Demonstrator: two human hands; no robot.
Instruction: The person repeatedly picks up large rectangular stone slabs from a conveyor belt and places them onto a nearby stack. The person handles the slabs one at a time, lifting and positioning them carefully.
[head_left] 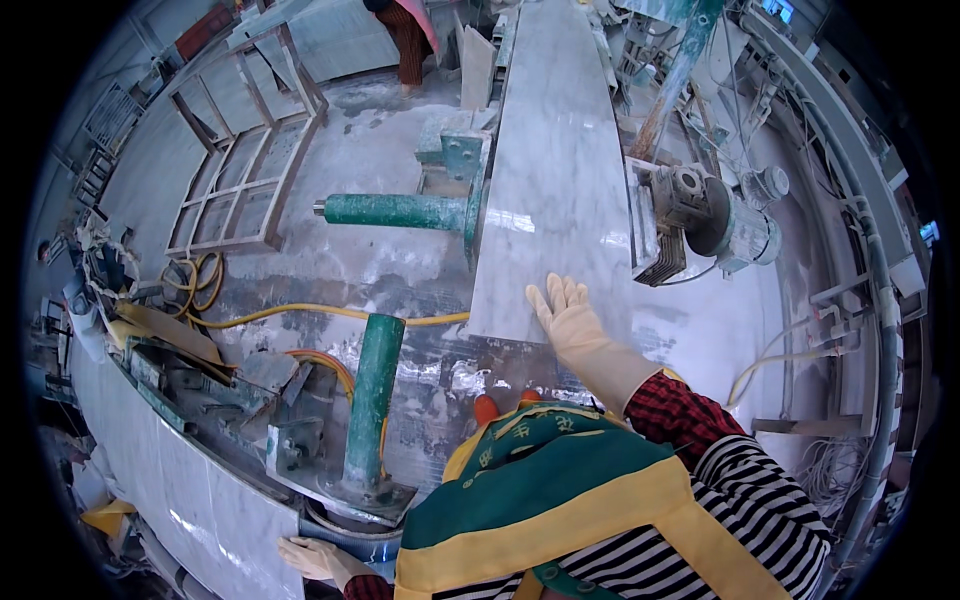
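Note:
A long grey-white polished stone slab (550, 200) stretches away from me on a machine bed. Over its near end reaches my right hand (572, 325), in a cream rubber glove, fingers stretched out and spread on or just above the surface. At the lower left, my left hand (318, 558), gloved alike, lies at the end of a second pale slab (190, 500); its fingers extend onto the edge, partly foreshortened. A green upright roller post (372, 400) stands in front of that hand. My green and yellow apron (540, 490) hides part of the floor.
A geared motor (735, 235) adjoins the long slab's right side; a green horizontal roller (400, 210) juts from its left. A yellow hose (270, 315) crosses the wet floor. A metal frame (240, 190) stands farther left. Another person (408, 40) is at the far end.

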